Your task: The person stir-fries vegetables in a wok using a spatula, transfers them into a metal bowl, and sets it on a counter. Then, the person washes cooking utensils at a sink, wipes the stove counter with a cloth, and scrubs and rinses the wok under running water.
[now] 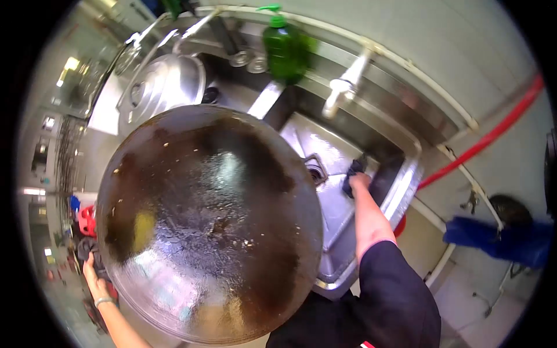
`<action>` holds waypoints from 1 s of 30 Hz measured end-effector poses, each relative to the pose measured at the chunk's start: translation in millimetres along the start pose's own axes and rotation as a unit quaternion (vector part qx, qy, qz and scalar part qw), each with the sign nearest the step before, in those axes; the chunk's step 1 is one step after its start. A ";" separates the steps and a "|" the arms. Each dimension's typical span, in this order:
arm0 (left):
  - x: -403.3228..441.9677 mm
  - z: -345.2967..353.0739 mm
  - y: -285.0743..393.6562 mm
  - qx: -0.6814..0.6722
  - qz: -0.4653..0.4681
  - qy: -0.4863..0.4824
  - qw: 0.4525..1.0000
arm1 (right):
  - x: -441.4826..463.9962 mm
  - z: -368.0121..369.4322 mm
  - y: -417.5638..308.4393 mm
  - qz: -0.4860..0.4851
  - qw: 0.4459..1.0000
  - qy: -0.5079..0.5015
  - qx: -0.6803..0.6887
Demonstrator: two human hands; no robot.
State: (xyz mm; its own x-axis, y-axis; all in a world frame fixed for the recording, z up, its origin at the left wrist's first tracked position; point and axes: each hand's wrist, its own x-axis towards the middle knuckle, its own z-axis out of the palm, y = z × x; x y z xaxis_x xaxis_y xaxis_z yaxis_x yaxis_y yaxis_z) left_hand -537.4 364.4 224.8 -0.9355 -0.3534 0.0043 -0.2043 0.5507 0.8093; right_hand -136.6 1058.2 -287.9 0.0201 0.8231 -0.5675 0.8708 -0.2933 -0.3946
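A large wok fills the middle of the view, tilted over the sink's left part. Its inside is dark, wet and shiny, with small specks and brown patches. My left hand is closed at the wok's left edge, where dark material shows by the fingers; the exact grip is partly hidden. A loop handle sticks out on the wok's right side. Down in the right sink basin, my right hand is closed on a dark, bunched cloth, apart from the wok.
A tap projects over the basin from a wall pipe. Behind stands a green pump bottle. A metal lid lies at the back left. A red hose runs along the right wall, above blue cloth.
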 end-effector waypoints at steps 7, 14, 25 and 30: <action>-6.0 6.4 11.6 -0.104 -0.042 -0.119 0.986 | -23.3 -46.2 -16.2 -0.035 0.940 -0.029 0.339; 7.1 -3.3 -5.9 -0.121 -0.032 -0.143 0.982 | -229.9 -223.7 -96.8 -0.319 0.844 -0.125 0.413; 25.1 -5.9 -19.9 -0.155 -0.046 -0.127 0.979 | -284.1 -216.3 -134.2 -0.325 0.776 -0.184 0.508; 42.9 -15.5 -39.2 -0.153 -0.067 -0.150 0.974 | -177.3 -171.3 -120.1 -0.196 0.821 -0.154 0.514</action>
State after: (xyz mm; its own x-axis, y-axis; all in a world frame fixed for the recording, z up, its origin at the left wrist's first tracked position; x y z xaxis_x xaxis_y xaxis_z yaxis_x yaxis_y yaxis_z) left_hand -565.1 315.9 202.4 -0.9579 -0.1436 -0.2487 -0.2781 0.2476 0.9281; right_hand -160.6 1030.7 -16.1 -0.4251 0.8367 -0.3452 -0.0959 -0.4208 -0.9021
